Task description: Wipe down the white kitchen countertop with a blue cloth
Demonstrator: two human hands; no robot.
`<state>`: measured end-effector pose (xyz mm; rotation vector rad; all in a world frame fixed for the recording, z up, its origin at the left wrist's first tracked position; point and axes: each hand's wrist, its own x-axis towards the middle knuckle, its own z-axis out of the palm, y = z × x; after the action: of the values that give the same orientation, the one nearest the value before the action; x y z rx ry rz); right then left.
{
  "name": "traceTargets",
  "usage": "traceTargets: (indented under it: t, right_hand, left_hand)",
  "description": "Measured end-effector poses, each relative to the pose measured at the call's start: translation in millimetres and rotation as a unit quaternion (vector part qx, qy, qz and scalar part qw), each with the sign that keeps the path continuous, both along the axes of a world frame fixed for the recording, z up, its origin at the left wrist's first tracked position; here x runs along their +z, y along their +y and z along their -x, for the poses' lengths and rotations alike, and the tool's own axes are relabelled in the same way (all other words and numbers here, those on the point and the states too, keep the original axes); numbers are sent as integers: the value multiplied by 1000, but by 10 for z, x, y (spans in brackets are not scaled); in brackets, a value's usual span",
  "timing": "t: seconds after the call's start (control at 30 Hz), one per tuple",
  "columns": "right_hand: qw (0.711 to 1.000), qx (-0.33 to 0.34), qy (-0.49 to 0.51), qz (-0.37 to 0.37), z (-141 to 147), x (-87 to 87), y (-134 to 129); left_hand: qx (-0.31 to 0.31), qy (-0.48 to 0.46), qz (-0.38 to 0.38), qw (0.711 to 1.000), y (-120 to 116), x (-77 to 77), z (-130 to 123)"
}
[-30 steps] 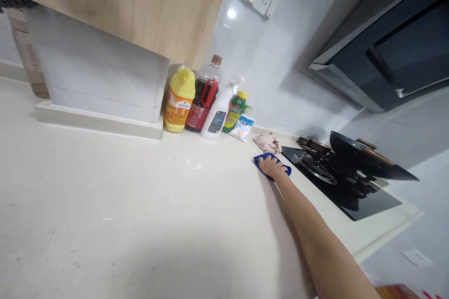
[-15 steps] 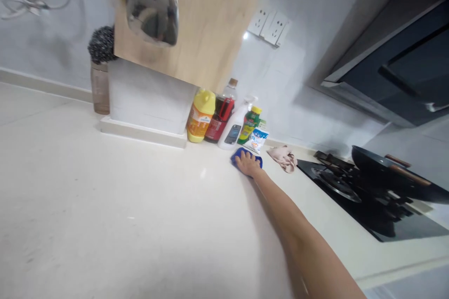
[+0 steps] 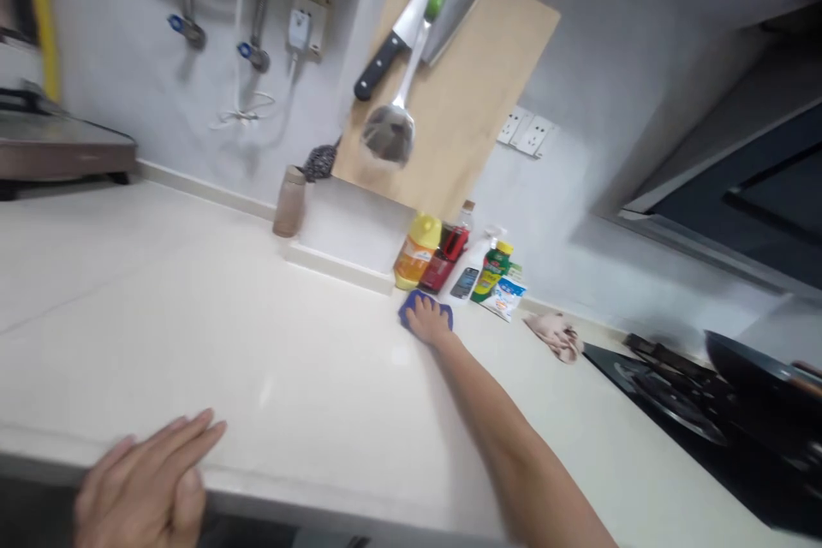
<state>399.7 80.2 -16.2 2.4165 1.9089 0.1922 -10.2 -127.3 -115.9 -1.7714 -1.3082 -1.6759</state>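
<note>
A blue cloth (image 3: 406, 308) lies against the white countertop (image 3: 308, 342) under my right hand (image 3: 429, 320), whose fingers are spread over it and press it down. Just beyond the cloth stand a yellow jug (image 3: 417, 250), a bottle of dark liquid with a red label (image 3: 442, 264) and a white spray bottle (image 3: 467, 271). A green bottle with a yellow cap (image 3: 493, 271) and a white and blue packet (image 3: 506, 298) are to their right. Empty, with fingers stretched out, my left hand (image 3: 151, 479) is at the counter's front edge.
A wooden board (image 3: 475, 103) with a knife (image 3: 378, 64) and a metal turner (image 3: 390, 133) hangs above the bottles. Rightward are a crumpled pale cloth (image 3: 556, 336), the gas hob (image 3: 681, 419) and a wok (image 3: 751, 368). A brown bottle (image 3: 290, 205) and a flat appliance (image 3: 64, 150) stand leftward.
My view has swung left and tilted. The right hand has slid the blue cloth leftward along the counter, to in front of the yellow jug. My left hand has come into view.
</note>
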Motion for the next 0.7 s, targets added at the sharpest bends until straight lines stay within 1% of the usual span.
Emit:
traceTargets:
  t: [0.07, 0.13, 0.2, 0.3, 0.43, 0.53, 0.7]
  right_hand:
    - [1000, 28, 0, 3, 204, -1, -42]
    - [999, 48, 0, 6, 378, -12, -117]
    - [998, 61, -2, 8, 532, -28, -214]
    - [997, 78, -7, 9, 771, -51, -373]
    - [993, 118, -8, 11, 1198, -66, -515]
    - [989, 149, -3, 9, 1593, -56, -522]
    - [986, 169, 7, -2, 2218, -13, -388]
  left_hand:
    - [30, 66, -12, 997, -91, 99, 0]
    - [27, 91, -13, 995, -163, 177, -12]
    - [23, 87, 2, 996, -213, 218, -21]
    - [23, 73, 29, 997, -271, 233, -29]
    - [17, 58, 41, 997, -327, 257, -36]
    - [10, 56, 39, 998, -355, 281, -32]
    - [1, 45, 47, 998, -415, 296, -22]
